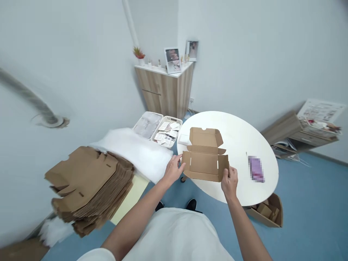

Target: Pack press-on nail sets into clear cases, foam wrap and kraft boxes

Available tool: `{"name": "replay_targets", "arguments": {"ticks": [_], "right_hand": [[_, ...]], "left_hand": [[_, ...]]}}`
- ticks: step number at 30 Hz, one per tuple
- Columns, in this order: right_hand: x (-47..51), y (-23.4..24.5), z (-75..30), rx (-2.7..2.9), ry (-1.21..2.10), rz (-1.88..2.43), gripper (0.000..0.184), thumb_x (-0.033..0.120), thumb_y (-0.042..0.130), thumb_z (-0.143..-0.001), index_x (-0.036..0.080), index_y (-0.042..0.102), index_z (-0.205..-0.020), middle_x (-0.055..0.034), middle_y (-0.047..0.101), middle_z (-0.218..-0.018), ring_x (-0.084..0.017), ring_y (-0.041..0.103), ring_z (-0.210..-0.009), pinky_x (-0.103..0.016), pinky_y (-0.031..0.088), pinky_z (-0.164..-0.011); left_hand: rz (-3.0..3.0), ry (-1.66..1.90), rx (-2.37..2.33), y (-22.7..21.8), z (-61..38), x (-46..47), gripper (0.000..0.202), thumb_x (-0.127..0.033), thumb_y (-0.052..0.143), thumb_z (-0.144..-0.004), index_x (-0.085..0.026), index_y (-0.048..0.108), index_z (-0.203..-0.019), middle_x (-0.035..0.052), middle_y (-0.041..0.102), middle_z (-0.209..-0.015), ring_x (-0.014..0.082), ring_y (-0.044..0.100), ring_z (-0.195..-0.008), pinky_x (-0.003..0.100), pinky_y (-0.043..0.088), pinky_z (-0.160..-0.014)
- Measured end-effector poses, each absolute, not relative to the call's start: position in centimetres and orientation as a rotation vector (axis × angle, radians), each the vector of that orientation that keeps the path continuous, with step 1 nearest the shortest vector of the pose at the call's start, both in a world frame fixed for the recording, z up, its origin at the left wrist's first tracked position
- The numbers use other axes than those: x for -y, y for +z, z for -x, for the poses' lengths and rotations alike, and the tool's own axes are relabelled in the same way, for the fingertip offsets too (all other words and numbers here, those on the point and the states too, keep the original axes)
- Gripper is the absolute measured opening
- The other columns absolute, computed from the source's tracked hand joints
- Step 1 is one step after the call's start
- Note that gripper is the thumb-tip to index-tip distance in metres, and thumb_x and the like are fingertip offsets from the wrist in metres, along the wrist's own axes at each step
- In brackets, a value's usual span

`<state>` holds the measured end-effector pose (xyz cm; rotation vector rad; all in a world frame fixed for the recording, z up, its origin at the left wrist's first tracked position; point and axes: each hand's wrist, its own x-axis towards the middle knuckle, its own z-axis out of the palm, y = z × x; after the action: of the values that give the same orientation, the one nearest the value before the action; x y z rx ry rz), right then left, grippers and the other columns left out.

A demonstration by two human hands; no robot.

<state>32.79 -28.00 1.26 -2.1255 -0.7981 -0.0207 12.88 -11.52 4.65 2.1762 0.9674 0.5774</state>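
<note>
A partly unfolded brown cardboard mailer box [203, 161] is held over the near left part of a round white table [236, 137]. Its lid panel lies away from me, and the side flaps of its base panel tilt upward. My right hand [230, 183] grips the right side flap, thumb on the inner face. At the left edge, my left hand [173, 169] pinches the other side flap between thumb and fingers. To the left rises a tall stack of flat cardboard blanks [89, 181].
White foam sheeting [133, 148] lies beside the stack. Beyond it are a basket of small cards [166, 132] and a bin of clear bags [148, 125]. A blurred purple item [256, 169] rests on the table. A carton [268, 212] stands on the floor; a wooden cabinet [163, 90] fills the corner.
</note>
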Motion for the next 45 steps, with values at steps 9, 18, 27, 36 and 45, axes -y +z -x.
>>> {"name": "replay_targets", "arguments": {"ticks": [9, 18, 27, 36, 45], "right_hand": [[35.6, -2.2, -40.2, 0.715, 0.224, 2.225, 0.039, 0.043, 0.023, -0.084, 0.018, 0.053, -0.079, -0.0037, 0.048, -0.07, -0.017, 0.045, -0.066, -0.029, 0.036, -0.062], [36.1, -4.7, -42.6, 0.598, 0.518, 2.266, 0.04, 0.03, 0.034, -0.077, 0.02, 0.048, -0.114, -0.0063, 0.057, -0.093, -0.018, 0.053, -0.076, -0.032, 0.04, -0.071], [35.0, -6.0, -43.2, 0.51, 0.546, 2.354, 0.042, 0.029, 0.036, -0.077, 0.023, 0.045, -0.117, -0.0053, 0.056, -0.094, -0.017, 0.054, -0.074, -0.031, 0.041, -0.07], [33.9, -6.7, -44.3, 0.434, 0.47, 2.368, 0.06, 0.034, 0.044, -0.074, 0.017, 0.028, -0.129, -0.0092, 0.049, -0.108, -0.018, 0.053, -0.087, -0.032, 0.043, -0.075], [30.2, -6.2, -50.5, 0.746, 0.488, 2.435, 0.051, 0.03, 0.049, -0.07, 0.022, 0.042, -0.119, -0.0082, 0.045, -0.118, -0.024, 0.04, -0.111, -0.039, 0.033, -0.091]], "left_hand": [[-2.192, 0.248, -0.855, 1.3, -23.4, 15.0, 0.039, -0.021, 0.047, -0.076, -0.019, 0.045, -0.115, 0.0006, 0.057, -0.075, 0.0121, 0.052, -0.065, 0.024, 0.042, -0.064], [-2.23, 0.112, -0.846, -2.9, -27.2, 14.6, 0.038, -0.02, 0.048, -0.074, -0.018, 0.047, -0.112, -0.0012, 0.055, -0.07, 0.0115, 0.053, -0.063, 0.023, 0.041, -0.062], [-2.131, 0.009, -0.824, -5.3, -29.5, 12.8, 0.033, -0.021, 0.046, -0.076, -0.016, 0.048, -0.108, -0.0002, 0.057, -0.073, 0.0105, 0.054, -0.064, 0.023, 0.043, -0.064], [-2.454, 0.103, -0.809, -4.8, -29.1, 13.2, 0.065, -0.034, 0.052, -0.072, -0.017, 0.025, -0.128, 0.0142, 0.034, -0.127, 0.025, 0.036, -0.115, 0.041, 0.033, -0.091], [-2.802, -0.391, -0.4, -4.8, -31.2, 16.1, 0.079, -0.05, 0.067, -0.052, -0.022, 0.038, -0.12, 0.0128, 0.022, -0.138, 0.0324, 0.012, -0.127, 0.054, 0.004, -0.099]]}}
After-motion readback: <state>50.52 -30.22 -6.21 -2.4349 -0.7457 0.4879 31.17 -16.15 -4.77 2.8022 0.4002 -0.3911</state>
